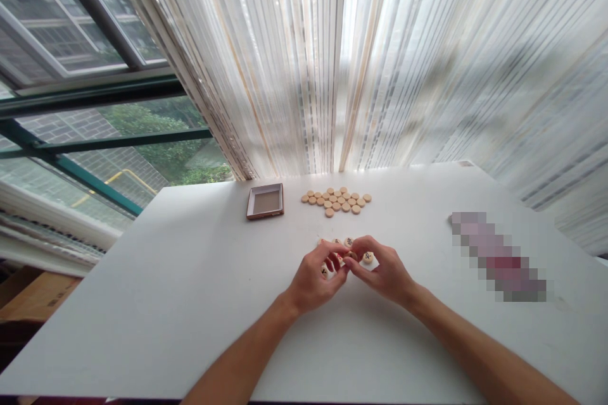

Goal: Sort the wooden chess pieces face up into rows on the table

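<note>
My left hand (317,275) and my right hand (382,271) meet over the middle of a white table (190,304), fingertips pinched together on a small round wooden game piece (351,255). A few more round pieces with dark or red marks (348,242) lie just beyond and under my fingers; the left hand covers part of them. Further back lies a cluster of several plain tan discs (337,200), face down, apart from both hands.
A small shallow brown box (265,201) sits left of the disc cluster. A blurred-out object (498,256) lies at the right of the table. Striped sheer curtains (361,57) hang behind the table, with a window (71,76) at the left.
</note>
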{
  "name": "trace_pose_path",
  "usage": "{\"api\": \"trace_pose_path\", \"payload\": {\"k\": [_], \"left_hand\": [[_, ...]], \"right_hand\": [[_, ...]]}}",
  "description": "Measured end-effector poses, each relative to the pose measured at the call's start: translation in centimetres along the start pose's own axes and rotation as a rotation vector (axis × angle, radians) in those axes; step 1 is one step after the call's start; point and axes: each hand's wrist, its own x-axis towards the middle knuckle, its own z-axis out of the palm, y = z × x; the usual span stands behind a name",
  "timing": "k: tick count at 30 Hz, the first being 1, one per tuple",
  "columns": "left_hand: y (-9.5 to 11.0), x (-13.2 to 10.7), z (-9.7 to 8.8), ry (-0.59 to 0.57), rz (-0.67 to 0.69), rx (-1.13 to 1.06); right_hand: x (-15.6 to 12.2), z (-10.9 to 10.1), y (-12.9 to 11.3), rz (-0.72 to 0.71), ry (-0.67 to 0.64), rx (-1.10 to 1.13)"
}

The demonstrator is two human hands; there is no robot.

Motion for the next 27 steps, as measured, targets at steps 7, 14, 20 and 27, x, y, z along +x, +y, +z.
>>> {"api": "trace_pose_path", "payload": {"k": [7,14,20,27], "left_hand": [[0.11,0.03,0.02,-0.007,0.017,0.015],[0.05,-0.04,-0.02,0.020,-0.048,0.008],[0.17,0.00,-0.14,0.020,-0.059,-0.044],[0.28,0.08,-0.23,0.007,-0.059,-0.071]], "right_hand": [[0.02,0.11,0.19,0.006,-0.001,0.001],[-0.07,-0.11,-0.10,-0.028,-0.015,0.019],[0.05,-0.37,-0.47,-0.040,-0.056,0.028],[-0.18,-0.36,-0.27,-0.030,-0.081,0.034]]}}
